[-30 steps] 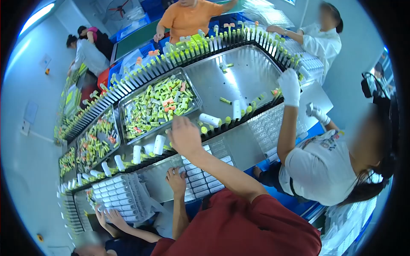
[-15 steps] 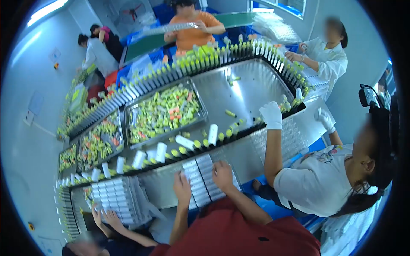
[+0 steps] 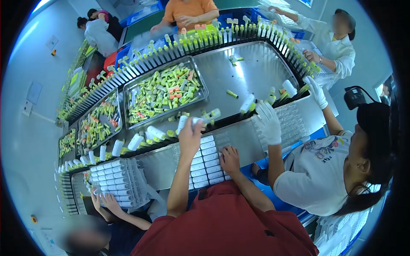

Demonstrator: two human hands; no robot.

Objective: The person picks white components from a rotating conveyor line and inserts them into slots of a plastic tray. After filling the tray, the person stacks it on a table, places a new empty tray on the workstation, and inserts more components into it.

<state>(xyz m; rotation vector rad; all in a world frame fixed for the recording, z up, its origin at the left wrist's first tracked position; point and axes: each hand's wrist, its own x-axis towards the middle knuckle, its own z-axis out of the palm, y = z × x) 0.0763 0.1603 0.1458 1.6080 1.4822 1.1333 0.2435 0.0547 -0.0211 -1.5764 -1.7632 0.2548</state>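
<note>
My left hand (image 3: 190, 138) reaches over the front edge of the line, its fingers closed round a white plastic casing (image 3: 197, 121). Another white casing (image 3: 182, 123) stands just left of those fingers. Below lies a clear tray holding rows of white casings (image 3: 208, 158), each with small dark marks. At the tray's right side, my right hand (image 3: 230, 160) has its fingers bent over the edge. Along the line in front runs a row of yellow-green pieces, several topped by white casings (image 3: 156, 132); one greenish-white casing (image 3: 212, 114) is right of my left hand.
A metal tray (image 3: 205, 91) of yellow-green and orange pieces lies beyond the line. To the right, a co-worker's gloved hand (image 3: 268, 123) hovers over clear trays (image 3: 290, 123). At left, another person's hands (image 3: 106, 200) touch a stack of filled trays (image 3: 113, 179). More people work opposite.
My left hand has left the tray's side and moved up to the line, closing on a white casing. My right hand stays by the tray, slightly lower. The view has shifted downward.
</note>
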